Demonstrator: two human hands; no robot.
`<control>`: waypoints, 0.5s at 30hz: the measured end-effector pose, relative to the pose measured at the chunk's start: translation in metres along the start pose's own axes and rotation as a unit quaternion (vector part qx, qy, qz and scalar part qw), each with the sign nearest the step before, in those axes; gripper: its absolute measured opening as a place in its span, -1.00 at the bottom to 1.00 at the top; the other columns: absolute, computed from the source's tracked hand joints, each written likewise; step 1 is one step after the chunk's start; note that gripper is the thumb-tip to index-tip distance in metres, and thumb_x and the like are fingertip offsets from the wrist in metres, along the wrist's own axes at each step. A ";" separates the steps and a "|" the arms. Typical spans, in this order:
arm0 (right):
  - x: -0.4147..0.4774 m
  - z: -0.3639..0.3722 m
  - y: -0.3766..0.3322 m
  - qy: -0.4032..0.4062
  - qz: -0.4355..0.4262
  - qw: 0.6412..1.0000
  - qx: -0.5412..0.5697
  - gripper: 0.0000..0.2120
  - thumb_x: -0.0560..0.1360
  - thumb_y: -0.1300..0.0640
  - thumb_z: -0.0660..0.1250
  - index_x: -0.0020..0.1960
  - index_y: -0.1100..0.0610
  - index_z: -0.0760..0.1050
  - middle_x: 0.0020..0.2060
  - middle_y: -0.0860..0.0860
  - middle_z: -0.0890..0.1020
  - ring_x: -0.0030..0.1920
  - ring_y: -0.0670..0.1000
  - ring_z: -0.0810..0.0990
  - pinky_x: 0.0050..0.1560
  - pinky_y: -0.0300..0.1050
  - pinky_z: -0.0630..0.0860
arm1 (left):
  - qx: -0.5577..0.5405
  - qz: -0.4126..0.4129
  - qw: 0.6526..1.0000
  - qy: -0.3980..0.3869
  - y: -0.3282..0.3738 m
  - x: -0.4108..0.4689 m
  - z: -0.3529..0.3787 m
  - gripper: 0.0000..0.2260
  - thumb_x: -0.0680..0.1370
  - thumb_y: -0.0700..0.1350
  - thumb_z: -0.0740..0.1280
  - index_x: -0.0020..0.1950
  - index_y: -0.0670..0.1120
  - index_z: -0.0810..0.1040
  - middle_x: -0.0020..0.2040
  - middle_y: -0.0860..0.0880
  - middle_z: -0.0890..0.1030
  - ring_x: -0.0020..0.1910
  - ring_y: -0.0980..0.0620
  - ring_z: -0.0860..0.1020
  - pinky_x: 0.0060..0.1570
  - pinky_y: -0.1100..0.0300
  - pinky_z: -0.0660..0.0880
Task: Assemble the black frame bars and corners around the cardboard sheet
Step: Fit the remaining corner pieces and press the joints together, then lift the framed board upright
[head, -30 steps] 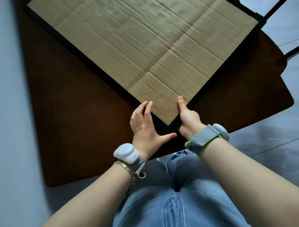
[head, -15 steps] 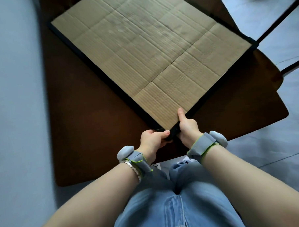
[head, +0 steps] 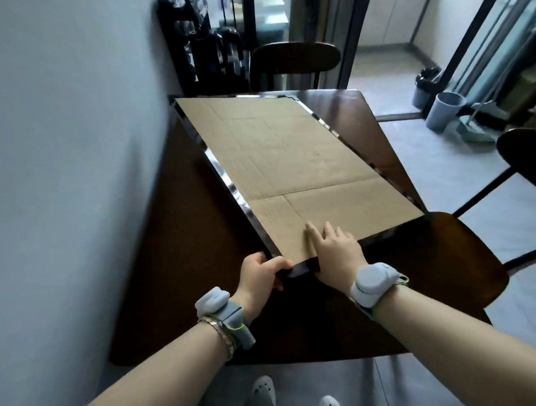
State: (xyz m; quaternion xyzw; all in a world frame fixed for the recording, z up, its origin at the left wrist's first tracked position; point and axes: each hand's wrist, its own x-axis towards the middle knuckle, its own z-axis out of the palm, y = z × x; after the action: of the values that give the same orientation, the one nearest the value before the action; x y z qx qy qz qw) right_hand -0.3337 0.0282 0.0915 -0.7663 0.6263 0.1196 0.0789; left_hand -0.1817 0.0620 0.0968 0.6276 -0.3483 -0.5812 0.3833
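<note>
Cardboard under the right hand (head: 336,252): palm flat, fingers spread on the sheet's near edge, heel over the black bar there. Left hand (head: 259,277) curled round the near frame corner (head: 297,271), thumb on top, pinching it. Grey wrist bands (head: 373,279) on both arms.

Cardboard sheet (head: 289,159) lies flat at centre of frame, running diagonally from lower centre to upper centre. Black frame bars along its sides: left bar (head: 219,171) glossy with reflections, right bar (head: 350,144), near bar (head: 391,232). Joints at the far corners too small to tell.

It all lies on a dark brown wooden table (head: 183,268), pushed against a pale blue-grey wall (head: 58,150) on the left.

Upper centre: dark chair (head: 294,59) behind the table. Right edge: another chair (head: 526,157). Grey tiled floor (head: 443,170); grey bins (head: 445,109) at upper right. Light shoes (head: 264,390) at bottom.
</note>
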 end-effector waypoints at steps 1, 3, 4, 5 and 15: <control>0.002 -0.017 0.002 0.022 -0.021 1.000 -0.001 -0.22 0.47 0.02 0.27 0.53 0.06 -0.11 0.39 0.30 0.26 0.33 0.29 0.34 0.26 0.07 0.36 | -0.016 0.033 0.999 0.005 0.018 -0.007 0.004 -0.91 0.44 -0.31 0.36 -0.26 -0.20 0.51 -0.38 -0.08 0.50 -0.44 0.02 0.44 -0.52 0.28 0.37; 0.007 -0.039 0.006 0.064 -0.054 0.996 0.025 -0.26 0.48 0.04 0.22 0.54 0.05 -0.10 0.26 0.27 0.40 0.18 0.27 0.48 0.13 0.05 0.45 | -0.020 0.090 0.996 0.005 0.047 -0.009 0.008 -0.90 0.47 -0.27 0.34 -0.25 -0.17 0.51 -0.36 -0.07 0.51 -0.41 0.04 0.46 -0.48 0.28 0.40; 0.008 -0.054 0.009 0.095 -0.065 0.992 0.046 -0.27 0.48 0.05 0.20 0.54 0.04 -0.09 0.21 0.25 0.46 0.13 0.26 0.52 0.09 0.04 0.46 | -0.009 0.130 0.991 0.013 0.065 -0.009 0.008 -0.89 0.49 -0.25 0.33 -0.25 -0.16 0.51 -0.36 -0.06 0.50 -0.42 0.07 0.46 -0.48 0.30 0.40; 0.007 -0.067 0.011 0.130 -0.073 0.987 0.063 -0.29 0.49 0.05 0.19 0.54 0.02 -0.08 0.17 0.23 0.51 0.10 0.25 0.55 0.06 0.02 0.46 | -0.005 0.166 0.986 0.019 0.083 -0.011 0.009 -0.87 0.51 -0.22 0.32 -0.25 -0.15 0.49 -0.37 -0.04 0.48 -0.42 0.09 0.45 -0.49 0.31 0.40; -0.009 -0.187 0.023 0.342 0.018 0.849 0.402 -0.69 0.56 0.09 0.16 0.28 0.03 0.46 -0.03 0.11 0.65 0.02 0.21 0.58 0.00 -0.06 0.45 | 0.068 0.336 0.940 -0.003 0.150 -0.011 0.020 -0.76 0.50 -0.38 0.30 0.09 -0.12 0.47 -0.12 0.14 0.54 -0.12 0.20 0.52 -0.06 0.36 0.45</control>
State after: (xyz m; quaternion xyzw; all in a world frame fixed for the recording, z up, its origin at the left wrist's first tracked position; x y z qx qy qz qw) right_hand -0.3416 -0.0189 0.2734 -0.6486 0.6209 -0.4108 0.1581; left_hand -0.2012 0.0003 0.2345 0.4971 -0.5782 -0.3957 0.5118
